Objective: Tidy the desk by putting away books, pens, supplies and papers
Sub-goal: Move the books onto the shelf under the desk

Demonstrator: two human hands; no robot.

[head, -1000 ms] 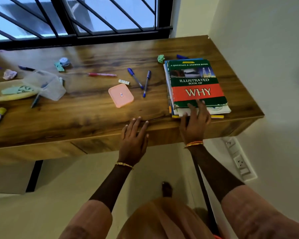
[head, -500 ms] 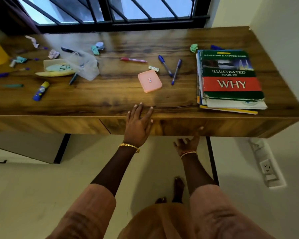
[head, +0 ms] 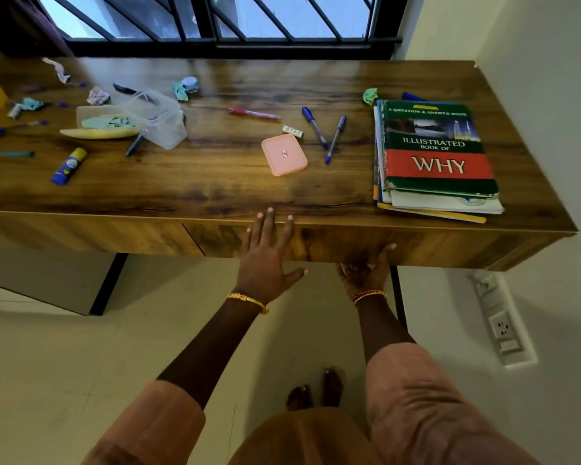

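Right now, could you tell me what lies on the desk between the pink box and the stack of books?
In the head view, two blue pens forming a V lie between the pink box and the stack of books.

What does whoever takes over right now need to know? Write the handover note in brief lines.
Left hand: flat, fingers straight, resting on the desk's front edge.
Right hand: under the drawer front, fingers curled beneath it; the grip itself is hidden.
Books: stacked at the right end.
Done: only the stacking.
Left: two blue pens, pink pen, pink lid, glue stick, clear box, paper scraps on the left.
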